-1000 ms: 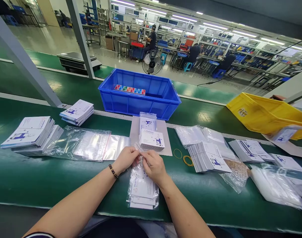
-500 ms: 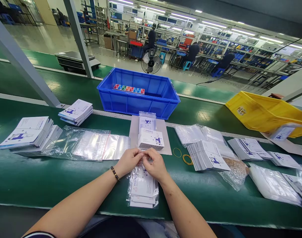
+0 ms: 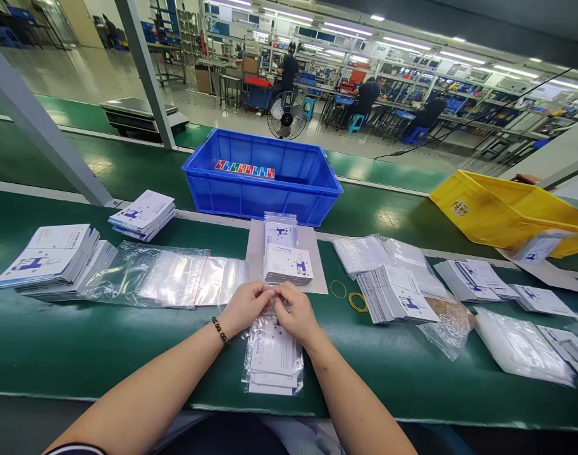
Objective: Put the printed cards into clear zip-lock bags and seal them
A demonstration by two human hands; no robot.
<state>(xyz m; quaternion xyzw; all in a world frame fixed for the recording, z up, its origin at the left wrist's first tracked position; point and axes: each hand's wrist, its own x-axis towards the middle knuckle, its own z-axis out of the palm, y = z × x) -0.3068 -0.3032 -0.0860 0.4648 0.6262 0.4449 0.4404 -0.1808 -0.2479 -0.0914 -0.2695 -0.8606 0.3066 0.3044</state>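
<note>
My left hand [image 3: 244, 306] and my right hand [image 3: 293, 314] pinch the far edge of a clear plastic bag [image 3: 272, 357] that holds several white printed leaflets. The bag lies flat on the green belt [image 3: 80, 347] straight in front of me. The fingertips of both hands meet at the bag's mouth. A beaded bracelet sits on my left wrist. Just beyond the hands, a small stack of leaflets [image 3: 288, 263] rests on a grey card sheet [image 3: 317, 265].
Empty clear bags [image 3: 170, 278] and leaflet stacks [image 3: 52, 259] lie left. Right are two rubber bands [image 3: 350, 297], more leaflets [image 3: 396, 300] and bags [image 3: 521, 347]. A blue bin [image 3: 260, 177] stands behind, a yellow bin [image 3: 507, 212] far right. Other people work at distant benches.
The fingertips of both hands have come together at the bag's mouth, which stood slightly raised a second ago. The view has shifted a little.
</note>
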